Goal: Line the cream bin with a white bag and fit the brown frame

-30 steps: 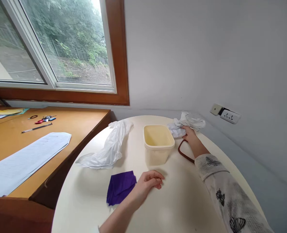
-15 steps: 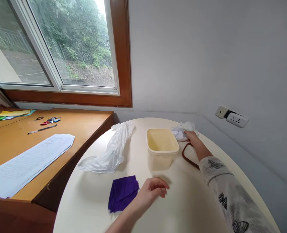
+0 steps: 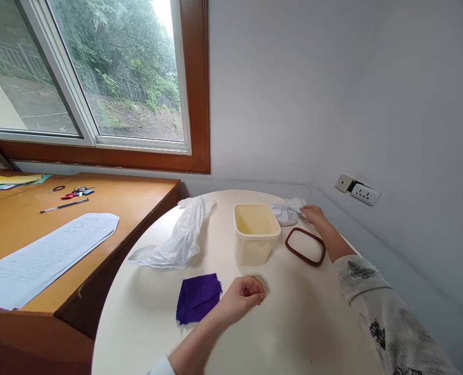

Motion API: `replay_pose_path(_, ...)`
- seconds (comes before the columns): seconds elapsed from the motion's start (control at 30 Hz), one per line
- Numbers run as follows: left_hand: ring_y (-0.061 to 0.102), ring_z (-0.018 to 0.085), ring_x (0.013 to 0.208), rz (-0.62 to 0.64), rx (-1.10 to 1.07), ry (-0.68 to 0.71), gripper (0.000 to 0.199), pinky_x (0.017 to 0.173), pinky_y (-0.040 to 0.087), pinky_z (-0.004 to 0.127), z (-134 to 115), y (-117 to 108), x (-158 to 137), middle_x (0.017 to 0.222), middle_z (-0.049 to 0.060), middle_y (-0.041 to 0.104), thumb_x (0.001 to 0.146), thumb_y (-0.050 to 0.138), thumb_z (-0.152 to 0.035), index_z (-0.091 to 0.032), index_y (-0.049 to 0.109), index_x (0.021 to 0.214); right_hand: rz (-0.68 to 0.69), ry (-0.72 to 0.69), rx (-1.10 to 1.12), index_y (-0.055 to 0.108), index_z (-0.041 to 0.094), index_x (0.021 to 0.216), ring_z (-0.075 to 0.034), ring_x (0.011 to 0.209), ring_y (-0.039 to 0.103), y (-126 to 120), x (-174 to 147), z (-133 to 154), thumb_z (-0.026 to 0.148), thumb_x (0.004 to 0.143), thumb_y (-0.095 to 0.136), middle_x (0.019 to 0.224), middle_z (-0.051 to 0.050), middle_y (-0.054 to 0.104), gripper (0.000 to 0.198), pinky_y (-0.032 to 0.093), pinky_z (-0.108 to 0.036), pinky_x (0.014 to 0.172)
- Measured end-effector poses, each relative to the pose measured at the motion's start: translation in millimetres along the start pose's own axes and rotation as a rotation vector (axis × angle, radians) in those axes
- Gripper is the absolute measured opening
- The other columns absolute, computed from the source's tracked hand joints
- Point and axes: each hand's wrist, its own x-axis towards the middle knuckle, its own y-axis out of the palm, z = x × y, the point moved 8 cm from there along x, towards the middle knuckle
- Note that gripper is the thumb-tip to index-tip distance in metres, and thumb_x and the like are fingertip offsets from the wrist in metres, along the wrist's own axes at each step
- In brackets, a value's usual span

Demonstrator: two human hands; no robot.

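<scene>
My left hand (image 3: pixel 244 298) hovers over the front of the table, its fingers curled and closed with nothing visible in them. A folded purple cloth (image 3: pixel 199 298) lies beside that wrist. My right hand (image 3: pixel 314 215) is at the far right, fingers stretched toward the edge of a crumpled white plastic bag (image 3: pixel 285 214); whether the tips touch it is hard to make out. Between the hands stands a cream plastic tub (image 3: pixel 255 247), uncovered, with no contents visible. Just below my right hand lies a brown rounded frame (image 3: pixel 289 248). Another white plastic bag (image 3: pixel 180 239) is spread at the left.
The round white table (image 3: pixel 278 333) nearly meets the wall at the back. On the left, a wooden desk (image 3: pixel 137 195) bears a stack of papers (image 3: pixel 55 258), a pen (image 3: pixel 64 205) and keys (image 3: pixel 78 192). Wall sockets (image 3: pixel 365 194) are at the right.
My right hand has shifted right, off the crumpled bag, and the whole brown frame shows now. My left hand's fingers have curled in more. The view has turned slightly right.
</scene>
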Motion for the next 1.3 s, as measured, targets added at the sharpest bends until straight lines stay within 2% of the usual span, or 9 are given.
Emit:
replay_pose_path(0.13, 0.035, 0.006, 0.049, -0.002, 0.025, 0.041, 0.013, 0.046, 0.023, 0.02, -0.1, 0.4, -1.2, 0.054, -0.005, 0.045, 0.063, 0.062, -0.019, -0.014, 0.05, 0.064, -0.067, -0.013, 0.041, 0.059, 0.017, 0.076, -0.017, 0.071, 0.054, -22.7, -7.7, 19.2, 0.029, 0.066, 0.064, 0.08, -0.005, 0.061, 0.016, 0.042, -0.03, 0.063)
replay_pose_path(0.3, 0.035, 0.005, 0.047, -0.021, 0.024, 0.053, 0.013, 0.045, 0.022, 0.02, -0.6, -0.8, -1.5, 0.053, -0.005, 0.046, 0.06, 0.058, -0.017, -0.016, 0.045, 0.061, -0.133, -0.133, 0.127, 0.057, 0.018, 0.07, -0.016, 0.07, 0.053, -35.0, -45.1, 45.4, 0.034, 0.062, 0.06, 0.074, -0.002, 0.061, 0.018, 0.04, -0.029, 0.067)
replay_pose_path(0.4, 0.031, 0.005, 0.045, -0.053, 0.034, 0.07, 0.012, 0.044, 0.02, 0.02, -3.8, -2.8, -2.3, 0.05, -0.006, 0.042, 0.06, 0.057, -0.017, -0.016, 0.045, 0.061, -0.124, -0.193, 0.153, 0.056, 0.019, 0.067, -0.016, 0.071, 0.054, -26.5, -83.9, 44.7, 0.034, 0.062, 0.06, 0.073, -0.001, 0.06, 0.016, 0.04, -0.029, 0.07)
replay_pose_path(0.6, 0.032, 0.005, 0.047, -0.173, 0.059, 0.142, 0.014, 0.047, 0.022, 0.019, -11.7, -13.9, -2.2, 0.05, -0.007, 0.04, 0.061, 0.056, -0.019, -0.017, 0.043, 0.06, -0.057, -0.233, 0.167, 0.049, 0.021, 0.063, -0.017, 0.067, 0.053, 10.6, -161.4, 16.4, 0.032, 0.065, 0.055, 0.067, -0.001, 0.057, 0.013, 0.042, -0.03, 0.066)
replay_pose_path(0.83, 0.033, 0.007, 0.053, -0.367, 0.128, 0.271, 0.021, 0.052, 0.026, 0.02, -35.9, -38.8, -11.7, 0.056, -0.006, 0.036, 0.067, 0.057, -0.023, -0.018, 0.038, 0.06, 0.008, -0.286, 0.142, 0.044, 0.023, 0.064, -0.017, 0.069, 0.049, 27.1, -210.4, 14.2, 0.03, 0.069, 0.051, 0.068, 0.001, 0.055, 0.012, 0.04, -0.031, 0.069)
replay_pose_path(0.9, 0.036, 0.008, 0.056, -0.445, 0.207, 0.312, 0.021, 0.055, 0.03, 0.021, -51.5, -48.6, -20.5, 0.057, -0.006, 0.038, 0.069, 0.056, -0.024, -0.018, 0.038, 0.06, 0.055, -0.318, 0.14, 0.043, 0.023, 0.064, -0.016, 0.067, 0.048, 30.2, -219.9, 20.2, 0.028, 0.069, 0.05, 0.068, 0.002, 0.053, 0.011, 0.04, -0.03, 0.068)
replay_pose_path(1.03, 0.042, 0.01, 0.057, -0.587, 0.587, 0.326, 0.018, 0.057, 0.035, 0.023, -76.3, -70.9, -36.5, 0.06, -0.004, 0.043, 0.078, 0.048, -0.029, -0.019, 0.04, 0.064, 0.137, -0.374, 0.149, 0.042, 0.022, 0.066, -0.015, 0.068, 0.046, 35.7, -237.4, 31.5, 0.024, 0.07, 0.047, 0.069, 0.002, 0.051, 0.007, 0.039, -0.029, 0.069)
replay_pose_path(1.17, 0.049, 0.014, 0.061, -0.595, 0.828, 0.168, 0.016, 0.059, 0.039, 0.026, -65.3, -94.2, -38.8, 0.07, 0.001, 0.053, 0.081, 0.039, -0.027, -0.019, 0.05, 0.072, 0.174, -0.443, 0.138, 0.04, 0.022, 0.067, -0.015, 0.069, 0.045, 36.9, -253.0, 42.3, 0.02, 0.071, 0.046, 0.069, 0.002, 0.05, 0.007, 0.038, -0.028, 0.068)
replay_pose_path(1.3, 0.055, 0.02, 0.079, -0.565, 0.924, 0.118, 0.017, 0.072, 0.041, 0.031, -52.5, -103.5, -41.1, 0.087, 0.006, 0.057, 0.077, 0.042, -0.019, -0.018, 0.058, 0.082, 0.219, -0.495, 0.136, 0.039, 0.023, 0.066, -0.015, 0.068, 0.045, 39.5, -267.0, 50.3, 0.019, 0.072, 0.045, 0.068, 0.002, 0.049, 0.01, 0.038, -0.028, 0.067)
